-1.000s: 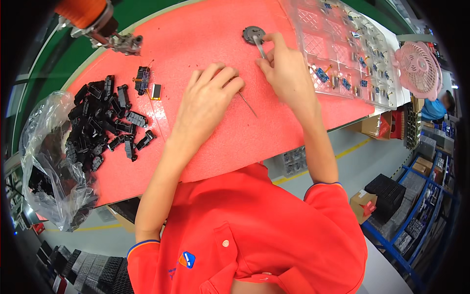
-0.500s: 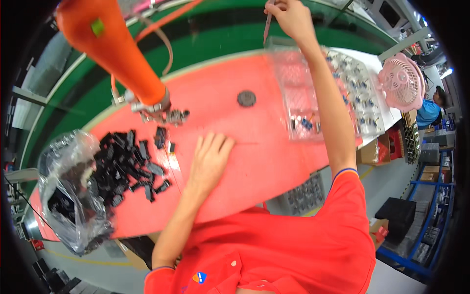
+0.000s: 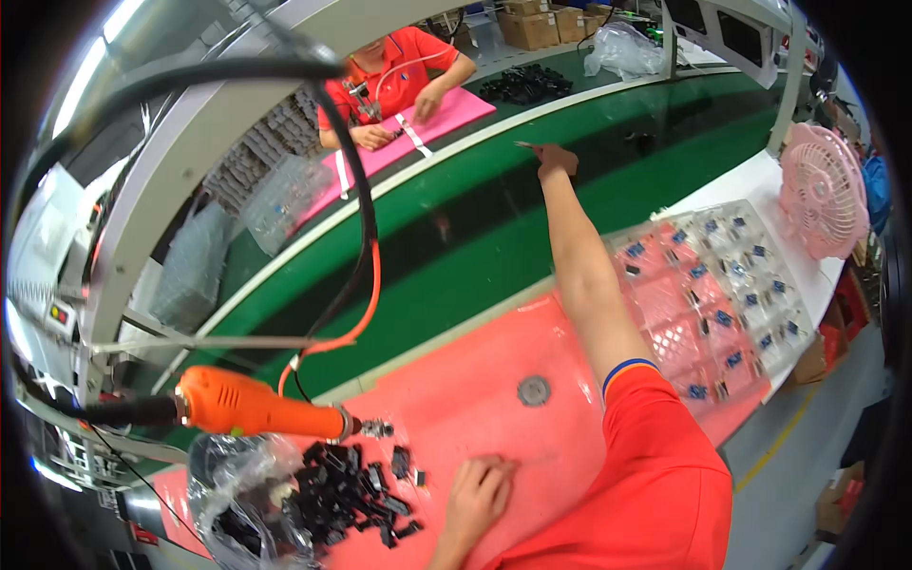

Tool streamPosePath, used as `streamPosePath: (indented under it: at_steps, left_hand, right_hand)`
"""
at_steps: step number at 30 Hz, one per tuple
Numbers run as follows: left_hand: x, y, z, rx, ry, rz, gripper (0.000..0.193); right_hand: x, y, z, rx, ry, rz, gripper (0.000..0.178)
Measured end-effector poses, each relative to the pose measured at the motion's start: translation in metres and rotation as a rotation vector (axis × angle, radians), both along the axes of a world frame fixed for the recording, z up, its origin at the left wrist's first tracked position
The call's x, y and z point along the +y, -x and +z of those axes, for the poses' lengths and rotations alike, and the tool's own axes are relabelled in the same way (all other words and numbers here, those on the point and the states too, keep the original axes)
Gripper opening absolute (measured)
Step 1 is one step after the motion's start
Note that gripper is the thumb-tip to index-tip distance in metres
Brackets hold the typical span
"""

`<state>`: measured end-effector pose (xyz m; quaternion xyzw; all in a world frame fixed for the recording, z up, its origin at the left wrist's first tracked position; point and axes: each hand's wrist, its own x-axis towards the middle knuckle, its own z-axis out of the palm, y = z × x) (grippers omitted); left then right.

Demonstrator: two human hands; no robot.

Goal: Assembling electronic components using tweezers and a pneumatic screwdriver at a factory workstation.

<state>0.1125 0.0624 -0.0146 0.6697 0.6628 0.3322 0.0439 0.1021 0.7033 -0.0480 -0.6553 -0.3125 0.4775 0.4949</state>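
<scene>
My right arm stretches far out over the green conveyor belt (image 3: 456, 256). At its end my right hand (image 3: 559, 161) is closed around a thin pointed tool (image 3: 523, 144), whose tip sticks out to the left; its exact kind is too small to tell. My left hand (image 3: 478, 494) rests on the red mat (image 3: 570, 456), fingers stretched out and holding nothing. Left of it lie a heap of black plastic parts (image 3: 347, 489) and two small loose black pieces (image 3: 401, 463). A round dark disc (image 3: 533, 390) lies on the mat between my arms.
An orange electric screwdriver (image 3: 256, 404) hangs above the heap, beside a clear plastic bag (image 3: 233, 475). Clear trays (image 3: 708, 304) of small wired parts and a pink fan (image 3: 825, 190) stand at right. Across the belt, a co-worker (image 3: 404, 71) works at a pink mat (image 3: 465, 109).
The view has tilted up and shows the far side of the belt. My right hand has moved out over the belt with the thin tool. My left hand stays resting on the mat.
</scene>
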Motion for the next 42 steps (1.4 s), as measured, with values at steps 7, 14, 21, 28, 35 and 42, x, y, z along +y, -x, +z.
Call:
streamPosePath:
  at_steps: [7,14,21,28,35,42]
  left_hand:
    - [0.005,-0.006,0.02,-0.06,0.077,0.065,0.019]
    - [0.007,0.0,0.018,-0.062,0.067,0.064,0.022]
    - [0.008,0.003,0.0,-0.05,0.055,-0.033,0.019]
    - [-0.004,0.007,0.006,-0.028,0.029,0.003,0.017]
    - [-0.047,0.007,0.006,-0.049,0.027,0.125,0.022]
    - [-0.114,0.024,0.003,-0.116,-0.104,0.3,0.028]
  right_hand:
    - [0.029,0.072,-0.004,-0.063,-0.043,-0.092,0.022]
    - [0.024,0.092,0.011,0.205,0.019,-0.163,0.015]
    - [0.005,0.022,0.0,-1.418,-0.934,0.301,0.023]
    - [-0.364,-0.082,0.09,-0.804,-0.965,1.389,0.036]
    - [-0.465,-0.132,0.055,-1.149,-0.94,1.234,0.04]
    - [-0.499,-0.091,0.052,-0.778,-1.061,1.507,0.04]
